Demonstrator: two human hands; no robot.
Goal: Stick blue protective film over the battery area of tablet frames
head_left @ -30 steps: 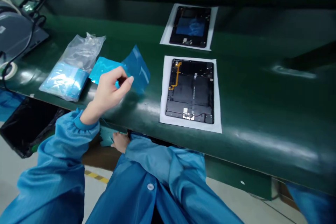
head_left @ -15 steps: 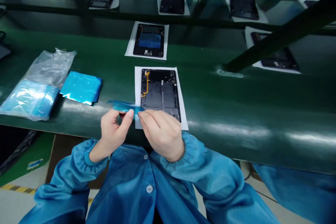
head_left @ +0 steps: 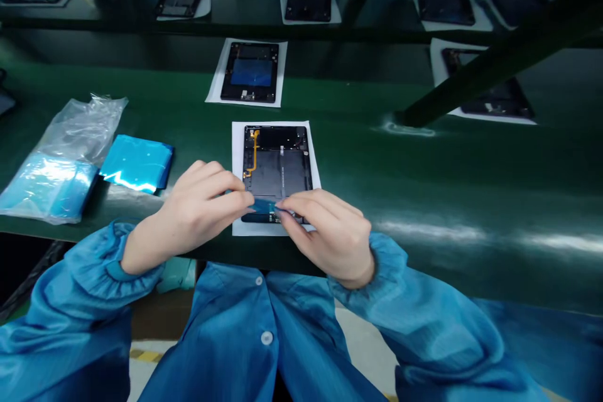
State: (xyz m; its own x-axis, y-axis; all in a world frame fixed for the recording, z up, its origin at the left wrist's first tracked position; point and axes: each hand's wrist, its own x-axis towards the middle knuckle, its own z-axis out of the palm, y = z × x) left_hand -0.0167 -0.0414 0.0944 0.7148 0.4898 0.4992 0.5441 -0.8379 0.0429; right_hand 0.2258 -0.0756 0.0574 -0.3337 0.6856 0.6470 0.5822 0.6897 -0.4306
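Observation:
Both hands are over the lower end of an opened tablet (head_left: 271, 176), which lies on a white sheet (head_left: 238, 226). It has a dark battery area and an orange flex cable (head_left: 255, 152) along its left side. Between my fingertips is a thin strip of blue film (head_left: 264, 206). My left hand (head_left: 195, 207) pinches the strip's left end with closed fingers. At its right end, my right hand (head_left: 330, 232) pinches it with thumb and forefinger. Whether the strip touches the tablet is hard to make out.
Left of the tablet lie a stack of blue film sheets (head_left: 137, 162) and a clear plastic bag (head_left: 54, 169) with more blue film. Another tablet (head_left: 249, 72) lies beyond. A dark slanted post (head_left: 452, 88) stands at right. Several tablets line the shelf (head_left: 235, 28) behind.
Both hands moved right over the tablet's lower end, carrying the blue film from beside it. My left hand turned over, palm down. The view shifted slightly.

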